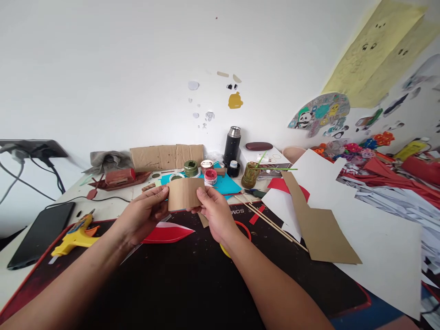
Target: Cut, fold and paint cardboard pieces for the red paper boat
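A small brown cardboard piece (184, 194), slightly curved, is held up above the black mat (192, 284). My left hand (147, 208) pinches its left edge, and my right hand (213, 208) grips its right edge with the thumb on the front face. Below my left hand lies a red paper shape with pointed ends (172, 233). Partly hidden by my right wrist are scissors with red and yellow handles (244, 228). Paint jars, among them a green one (191, 168) and a red one (210, 176), stand just behind the cardboard.
On the left are a yellow glue gun (77, 236), a black phone (43, 233) and a red model boat (120, 178). A black flask (233, 145) stands at the back. Wooden sticks (271, 222), brown card (330, 236) and white sheets (385, 238) lie on the right.
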Demonstrator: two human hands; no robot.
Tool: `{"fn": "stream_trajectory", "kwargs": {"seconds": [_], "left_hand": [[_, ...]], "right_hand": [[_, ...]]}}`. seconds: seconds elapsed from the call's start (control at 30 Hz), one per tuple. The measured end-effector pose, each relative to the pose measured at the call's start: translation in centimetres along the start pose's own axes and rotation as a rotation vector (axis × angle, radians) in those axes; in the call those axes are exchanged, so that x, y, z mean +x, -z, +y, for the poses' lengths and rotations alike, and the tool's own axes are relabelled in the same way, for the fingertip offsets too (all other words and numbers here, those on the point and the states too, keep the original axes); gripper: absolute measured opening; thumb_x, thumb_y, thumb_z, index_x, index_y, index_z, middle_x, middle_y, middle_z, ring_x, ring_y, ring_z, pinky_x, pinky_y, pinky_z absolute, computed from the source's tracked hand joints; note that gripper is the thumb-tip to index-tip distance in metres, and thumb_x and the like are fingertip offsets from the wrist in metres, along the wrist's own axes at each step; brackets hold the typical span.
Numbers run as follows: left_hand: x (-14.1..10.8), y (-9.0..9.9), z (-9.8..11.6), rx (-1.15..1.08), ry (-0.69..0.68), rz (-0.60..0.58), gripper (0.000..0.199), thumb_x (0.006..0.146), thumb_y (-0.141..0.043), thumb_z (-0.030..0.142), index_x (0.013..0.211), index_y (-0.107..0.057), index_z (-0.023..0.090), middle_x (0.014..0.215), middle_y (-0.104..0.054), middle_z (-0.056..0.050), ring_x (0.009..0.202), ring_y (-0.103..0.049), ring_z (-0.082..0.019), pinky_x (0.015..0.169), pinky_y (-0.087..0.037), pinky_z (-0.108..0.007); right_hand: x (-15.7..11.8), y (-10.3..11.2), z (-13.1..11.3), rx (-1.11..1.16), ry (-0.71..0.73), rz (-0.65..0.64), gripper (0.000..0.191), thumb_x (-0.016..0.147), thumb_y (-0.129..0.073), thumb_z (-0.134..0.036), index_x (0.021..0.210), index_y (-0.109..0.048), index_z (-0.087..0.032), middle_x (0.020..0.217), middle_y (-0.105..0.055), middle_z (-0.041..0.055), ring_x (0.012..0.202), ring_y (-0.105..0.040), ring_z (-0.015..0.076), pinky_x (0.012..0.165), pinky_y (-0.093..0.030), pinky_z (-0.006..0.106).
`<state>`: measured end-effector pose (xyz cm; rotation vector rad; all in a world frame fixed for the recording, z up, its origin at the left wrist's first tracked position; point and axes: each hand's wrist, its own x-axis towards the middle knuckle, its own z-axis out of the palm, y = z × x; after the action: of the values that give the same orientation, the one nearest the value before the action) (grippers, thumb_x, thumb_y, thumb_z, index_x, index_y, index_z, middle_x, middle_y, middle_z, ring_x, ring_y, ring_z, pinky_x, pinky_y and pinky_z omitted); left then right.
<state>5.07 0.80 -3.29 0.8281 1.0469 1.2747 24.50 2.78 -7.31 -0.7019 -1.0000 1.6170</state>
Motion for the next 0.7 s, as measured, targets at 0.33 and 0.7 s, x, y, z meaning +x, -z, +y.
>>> {"fn": "stream_trajectory", "kwargs": {"seconds": [0.33,0.7], "left_hand": [[-0.1,0.69,-0.09,-0.183,0.04,-0.137,0.041,0.076,-0.103,0.038,0.084,-0.07,0.014,0.046,-0.042,0.011,0.039,-0.024,-0.002,0.038,-0.031,-0.014],[-0.42,0.23,-0.45,-0.204,0.05,-0.204,0.04,0.08,-0.101,0.037,0.081,-0.067,0.016,0.041,-0.043,0.012,0.036,-0.015,0.0,0.036,-0.031,-0.012]], "right_hand": [[0.21,0.08,0.22,0.235,-0.111,0.0,0.056,0.07,-0.102,-0.065,0.094,-0.079,-0.02,0.09,-0.083,0.0059,0.073,-0.073,0.0198,0.068,-0.056,0.032],[0.19,0.15,-0.06,0.428,-0.211,-0.057,0.032,0.096,-0.088,-0.047,0.113,-0.08,-0.022,0.112,-0.084,0.0068,0.094,-0.073,0.0216,0.072,-0.057,0.031]]}}
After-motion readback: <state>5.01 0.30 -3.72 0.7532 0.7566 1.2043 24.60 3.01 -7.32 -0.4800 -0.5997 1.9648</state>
